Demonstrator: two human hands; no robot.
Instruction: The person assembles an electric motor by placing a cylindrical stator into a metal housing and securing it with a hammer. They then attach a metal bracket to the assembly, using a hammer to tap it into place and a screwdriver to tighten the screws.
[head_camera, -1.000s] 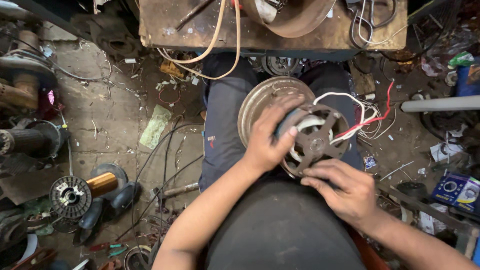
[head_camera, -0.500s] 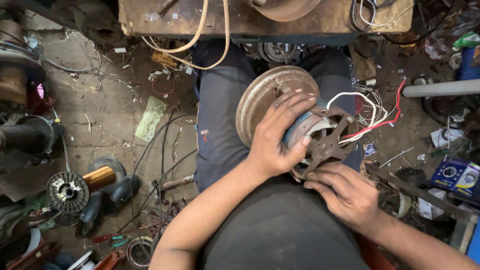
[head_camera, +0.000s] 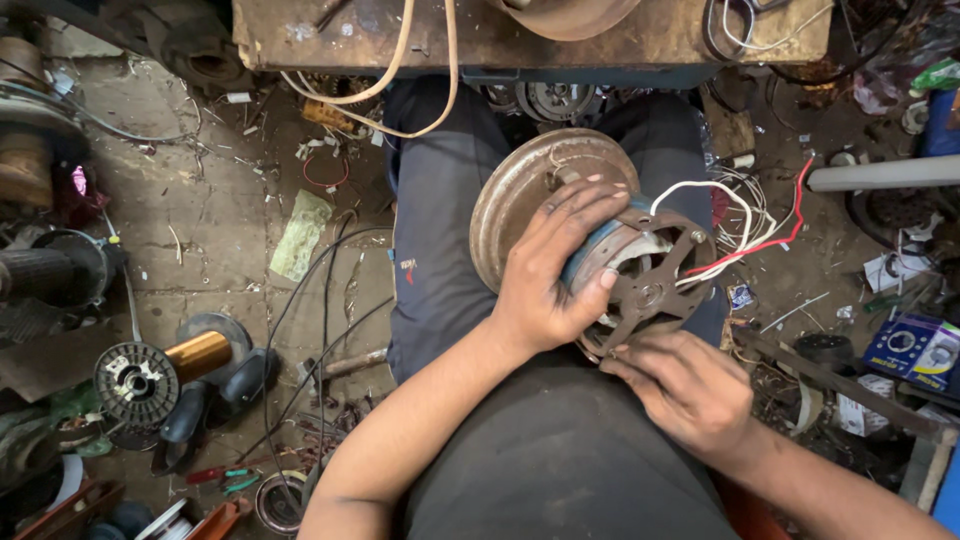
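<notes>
While the fan motor (head_camera: 610, 260) sat on your lap below the table (head_camera: 520, 40), your left hand (head_camera: 550, 270) was wrapped over its housing and your right hand (head_camera: 680, 385) pinched at the spoked bracket's bottom rim. Looked like mid-teardown; next needs a steady grip.

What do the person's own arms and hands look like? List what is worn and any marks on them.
Both forearms are bare: no sleeve shows on either one, and no gloves, watch or rings can be seen. The left hand has dark grime over the knuckles and fingers. The right hand is smudged the same way, darkest at the fingertips. The nails look short. Both arms are cut off by the picture's lower edge.
</notes>
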